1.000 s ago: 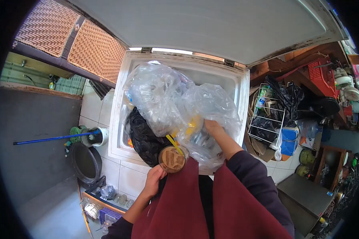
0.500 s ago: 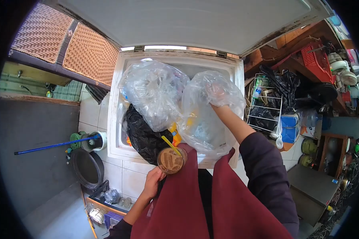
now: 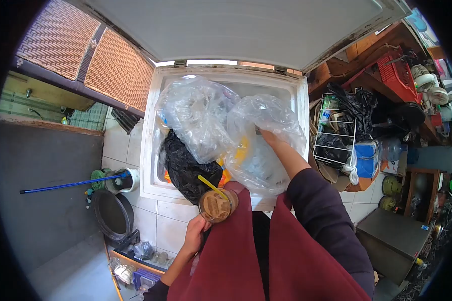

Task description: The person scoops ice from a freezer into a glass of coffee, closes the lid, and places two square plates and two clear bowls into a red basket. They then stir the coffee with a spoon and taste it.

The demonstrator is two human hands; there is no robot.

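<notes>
My left hand (image 3: 195,234) is closed on the handle of a glass mug (image 3: 217,206) of brown, frothy drink. A yellow straw or spoon handle (image 3: 210,185) leans out of the mug. My right hand (image 3: 269,137) reaches into the mouth of a clear plastic bag (image 3: 256,165) in an open chest freezer (image 3: 149,150); its fingers are hidden by the plastic. Something yellow shows through that bag's left side. Left of it lie another clear bag (image 3: 196,108) with pale contents and a black plastic bag (image 3: 188,168), with orange and yellow packets underneath.
The raised freezer lid (image 3: 251,32) stands beyond the freezer. To the right are a white wire rack (image 3: 336,135), a blue box (image 3: 365,158) and a red basket (image 3: 398,75). On the left, a black basin (image 3: 113,215) and a white bucket (image 3: 131,179) with a blue-handled tool stand on tiles.
My right hand has moved down and slightly left within the clear bag, whose top has sagged. My left hand keeps hold of the mug. The camera view has shifted slightly.
</notes>
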